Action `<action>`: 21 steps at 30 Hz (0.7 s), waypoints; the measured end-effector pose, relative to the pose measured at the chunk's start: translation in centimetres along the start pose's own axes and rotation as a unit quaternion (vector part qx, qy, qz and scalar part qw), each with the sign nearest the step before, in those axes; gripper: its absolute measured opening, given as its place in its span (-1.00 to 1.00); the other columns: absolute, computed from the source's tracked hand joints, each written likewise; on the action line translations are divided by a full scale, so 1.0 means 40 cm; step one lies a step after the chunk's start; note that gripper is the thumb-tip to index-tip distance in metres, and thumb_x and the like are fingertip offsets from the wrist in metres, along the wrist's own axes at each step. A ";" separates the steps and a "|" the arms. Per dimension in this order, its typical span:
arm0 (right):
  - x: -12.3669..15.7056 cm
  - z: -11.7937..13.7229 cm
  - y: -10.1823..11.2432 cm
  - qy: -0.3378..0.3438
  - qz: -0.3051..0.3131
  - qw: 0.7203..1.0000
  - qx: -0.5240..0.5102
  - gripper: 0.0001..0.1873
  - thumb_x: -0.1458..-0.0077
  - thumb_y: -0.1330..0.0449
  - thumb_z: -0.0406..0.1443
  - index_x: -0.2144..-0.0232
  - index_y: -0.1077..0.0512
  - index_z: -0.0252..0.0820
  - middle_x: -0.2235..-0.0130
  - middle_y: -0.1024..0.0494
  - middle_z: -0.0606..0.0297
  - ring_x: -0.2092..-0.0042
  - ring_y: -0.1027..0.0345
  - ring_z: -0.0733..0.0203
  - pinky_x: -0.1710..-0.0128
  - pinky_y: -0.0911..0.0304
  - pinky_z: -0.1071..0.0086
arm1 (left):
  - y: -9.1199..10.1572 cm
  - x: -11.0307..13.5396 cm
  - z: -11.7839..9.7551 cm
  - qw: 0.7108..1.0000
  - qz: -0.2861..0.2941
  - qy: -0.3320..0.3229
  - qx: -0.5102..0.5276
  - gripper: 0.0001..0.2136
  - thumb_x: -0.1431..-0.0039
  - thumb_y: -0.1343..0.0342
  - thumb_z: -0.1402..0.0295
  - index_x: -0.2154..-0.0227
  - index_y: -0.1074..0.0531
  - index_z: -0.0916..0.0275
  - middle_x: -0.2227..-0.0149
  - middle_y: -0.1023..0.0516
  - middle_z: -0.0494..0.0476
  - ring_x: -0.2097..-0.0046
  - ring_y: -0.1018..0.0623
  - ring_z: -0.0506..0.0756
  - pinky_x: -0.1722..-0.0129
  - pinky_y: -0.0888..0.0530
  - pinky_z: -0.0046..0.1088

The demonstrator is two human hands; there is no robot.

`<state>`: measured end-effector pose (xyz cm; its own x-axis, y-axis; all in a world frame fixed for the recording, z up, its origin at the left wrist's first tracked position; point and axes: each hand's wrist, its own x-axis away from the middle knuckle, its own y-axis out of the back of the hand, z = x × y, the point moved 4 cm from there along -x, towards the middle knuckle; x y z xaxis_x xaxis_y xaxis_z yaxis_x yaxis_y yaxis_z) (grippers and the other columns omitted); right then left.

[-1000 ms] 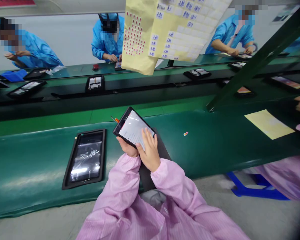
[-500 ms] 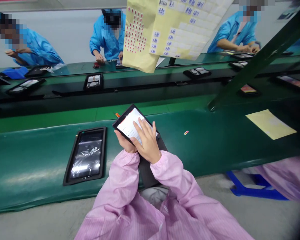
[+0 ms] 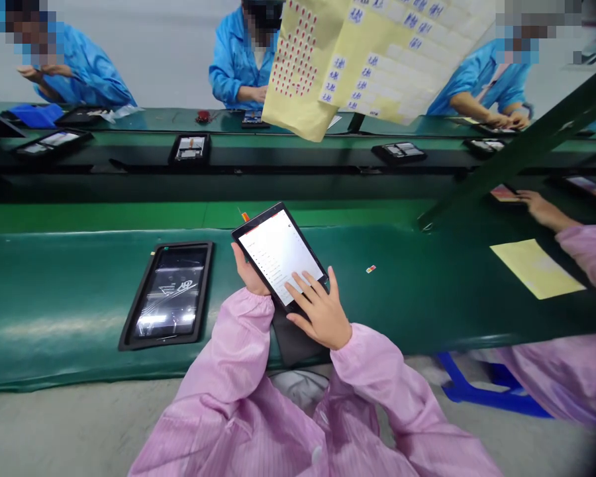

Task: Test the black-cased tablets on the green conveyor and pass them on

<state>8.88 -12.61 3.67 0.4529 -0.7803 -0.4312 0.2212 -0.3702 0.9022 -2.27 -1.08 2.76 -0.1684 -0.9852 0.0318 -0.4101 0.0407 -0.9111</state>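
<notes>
A black-framed tablet (image 3: 273, 248) with a lit white screen of list lines is tilted toward me above the bench. My left hand (image 3: 248, 270) grips it from below at its left edge; most of those fingers are hidden behind it. Spread over the lower right of the screen, my right hand (image 3: 318, 308) has its fingers apart and its fingertips at or just above the glass. An orange tab (image 3: 245, 216) sticks out past the tablet's top edge. Beneath lies a dark tray (image 3: 295, 341). To the left, another tablet (image 3: 171, 291) with a dark, film-covered screen rests in a black tray.
A small coloured sticker (image 3: 371, 269) and a yellow sheet (image 3: 537, 268) lie on the green bench (image 3: 412, 298). Yellow papers (image 3: 372, 59) hang overhead beside a slanted green post (image 3: 516, 126). At right, a co-worker's hand (image 3: 546, 211) reaches to a device. Several trays sit on the line beyond.
My right hand has slid down the screen toward its lower right corner, uncovering more of the list. At right, a co-worker's arm has come in over the line. The view has shifted slightly.
</notes>
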 end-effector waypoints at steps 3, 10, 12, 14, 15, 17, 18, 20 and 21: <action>-0.102 -0.019 0.013 -0.008 -0.041 0.999 0.008 -0.38 -0.28 0.15 0.01 -0.22 -0.20 -0.20 -0.28 -0.22 0.08 -0.31 0.00 -0.02 -0.29 0.53 -0.24 | -0.006 0.002 0.001 1.000 0.005 0.005 0.000 -0.28 -0.20 0.38 -0.18 0.02 -0.47 0.25 0.00 -0.53 0.24 -0.19 -0.38 0.27 -0.14 -0.34 -0.18; -0.178 -0.005 -0.023 0.012 -0.001 1.000 0.009 -0.29 -0.26 0.15 0.05 -0.30 -0.04 -0.24 -0.34 -0.05 0.07 -0.35 0.12 -0.09 -0.28 0.44 -0.28 | -0.005 0.002 -0.006 1.000 -0.021 0.014 -0.017 -0.29 -0.21 0.35 -0.16 -0.03 -0.43 0.27 -0.01 -0.53 0.24 -0.19 -0.37 0.27 -0.16 -0.33 -0.18; -0.121 0.009 -0.034 0.013 0.016 1.000 0.009 -0.29 -0.26 0.13 0.04 -0.30 -0.02 -0.24 -0.34 -0.05 0.08 -0.35 0.11 -0.09 -0.28 0.45 -0.29 | -0.001 0.000 -0.006 0.999 -0.008 0.026 -0.019 -0.24 -0.16 0.33 -0.22 -0.07 -0.40 0.30 -0.04 -0.50 0.28 -0.20 -0.35 0.31 -0.18 -0.30 -0.11; -0.058 0.019 -0.039 0.010 0.030 0.999 0.010 -0.31 -0.26 0.10 0.02 -0.30 -0.03 -0.22 -0.34 -0.07 0.09 -0.34 0.09 -0.08 -0.28 0.46 -0.30 | 0.000 -0.001 -0.005 0.999 0.013 0.035 -0.015 -0.21 -0.14 0.33 -0.25 -0.12 -0.35 0.28 -0.09 -0.46 0.28 -0.23 -0.31 0.34 -0.19 -0.27 -0.04; -0.030 0.022 -0.039 0.008 0.038 0.999 0.010 -0.32 -0.26 0.08 0.01 -0.30 -0.04 -0.21 -0.33 -0.09 0.09 -0.33 0.07 -0.07 -0.27 0.47 -0.31 | -0.001 -0.001 -0.003 0.999 0.024 0.041 -0.011 -0.21 -0.13 0.33 -0.26 -0.13 -0.34 0.26 -0.11 -0.44 0.27 -0.24 -0.29 0.35 -0.19 -0.25 -0.01; 0.010 0.026 -0.034 0.009 0.049 0.999 0.008 -0.35 -0.25 0.05 -0.01 -0.28 -0.07 -0.20 -0.31 -0.13 0.09 -0.32 0.02 -0.07 -0.27 0.47 -0.31 | -0.003 0.001 0.001 0.998 0.041 0.054 -0.007 -0.20 -0.11 0.32 -0.28 -0.15 -0.31 0.23 -0.15 -0.40 0.25 -0.25 -0.27 0.38 -0.18 -0.24 0.04; 0.022 0.028 -0.030 0.012 0.053 0.999 0.007 -0.36 -0.25 0.04 -0.02 -0.27 -0.10 -0.19 -0.30 -0.15 0.09 -0.31 0.00 -0.06 -0.27 0.48 -0.31 | -0.004 0.003 0.003 0.997 0.046 0.060 -0.008 -0.19 -0.09 0.32 -0.29 -0.16 -0.31 0.22 -0.16 -0.38 0.25 -0.25 -0.26 0.39 -0.18 -0.24 0.05; 0.032 0.031 -0.020 0.022 0.049 0.999 0.005 -0.39 -0.25 0.02 -0.03 -0.24 -0.16 -0.20 -0.28 -0.22 0.09 -0.28 -0.06 -0.06 -0.28 0.52 -0.30 | -0.008 0.005 0.005 0.996 0.052 0.067 -0.012 -0.19 -0.08 0.31 -0.30 -0.17 -0.30 0.21 -0.18 -0.36 0.24 -0.26 -0.25 0.39 -0.17 -0.24 0.06; 0.031 0.032 -0.014 0.028 0.044 0.999 0.004 -0.41 -0.25 0.01 -0.03 -0.21 -0.20 -0.20 -0.26 -0.26 0.09 -0.27 -0.10 -0.06 -0.28 0.54 -0.29 | -0.009 0.006 0.006 0.996 0.055 0.069 -0.014 -0.19 -0.08 0.32 -0.30 -0.16 -0.30 0.20 -0.18 -0.36 0.23 -0.26 -0.25 0.39 -0.17 -0.24 0.07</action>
<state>8.21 -14.02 2.64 0.5170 -0.7809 -0.3505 0.1713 -0.3068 0.9362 -1.95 -1.37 3.00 -0.3345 -0.9424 -0.0100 -0.4061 0.1537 -0.9008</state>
